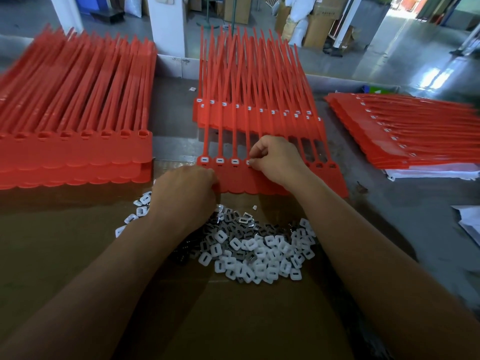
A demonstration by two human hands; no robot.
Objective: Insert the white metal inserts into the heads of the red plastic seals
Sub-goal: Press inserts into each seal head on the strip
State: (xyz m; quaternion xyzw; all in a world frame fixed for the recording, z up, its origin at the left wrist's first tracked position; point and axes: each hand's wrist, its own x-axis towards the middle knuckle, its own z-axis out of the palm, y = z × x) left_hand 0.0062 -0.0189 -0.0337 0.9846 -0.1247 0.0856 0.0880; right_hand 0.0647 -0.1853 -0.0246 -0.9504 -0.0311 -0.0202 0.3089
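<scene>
Landmark: a loose pile of white inserts, some showing dark metal, lying on a brown cardboard sheet on the grey worktop.
Work piece: a joined strip of red seals lies flat just beyond the pile, heads in a row and tails pointing away from it.
Filled heads: the three heads at the strip's left end each hold a white insert.
Empty heads: the two visible heads at the right end are open holes.
Left hand: the left hand is beyond the pile's left edge, with fingers curled over the strip's near left corner, gripping it.
Right hand: the right hand is beyond the pile, with fingertips pinched on one insert at the fourth head.
Hands together: close but not touching.
Far left of the pile: a tall stack of unfilled seals.
Straight beyond the pile: a stack of filled seals, overlapping the strip's tails.
Far right of the pile: another filled stack, laid at an angle on white sheets.
</scene>
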